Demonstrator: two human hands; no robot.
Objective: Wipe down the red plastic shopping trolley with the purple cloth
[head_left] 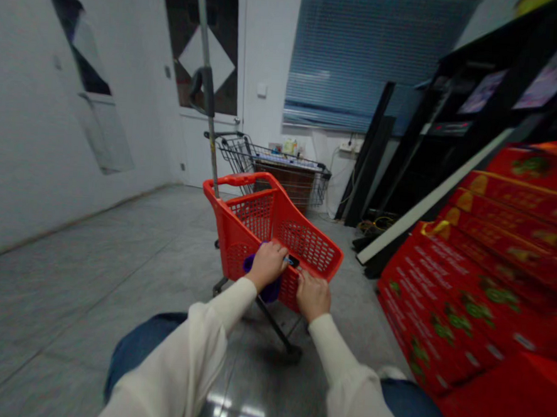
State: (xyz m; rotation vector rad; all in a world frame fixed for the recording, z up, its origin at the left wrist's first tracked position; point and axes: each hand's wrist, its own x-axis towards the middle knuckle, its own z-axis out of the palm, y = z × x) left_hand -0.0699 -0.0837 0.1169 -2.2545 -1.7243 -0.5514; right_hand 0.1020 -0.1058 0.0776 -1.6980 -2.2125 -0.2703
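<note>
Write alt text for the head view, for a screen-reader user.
Two hands in cream sleeves meet at the near rim of a red plastic shopping cart: the left hand closes over a purple item, the right hand rests on the rim beside it. A wire cart stands behind; red boxes are stacked at right.

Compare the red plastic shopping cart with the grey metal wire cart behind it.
The red plastic shopping cart has perforated plastic walls; the grey metal wire cart is open wire grid. The red cart stands near, the left hand, clutching a purple cloth, and the right hand on its rim; the wire cart stands untouched by the far wall. Both are basket carts with handles.
</note>
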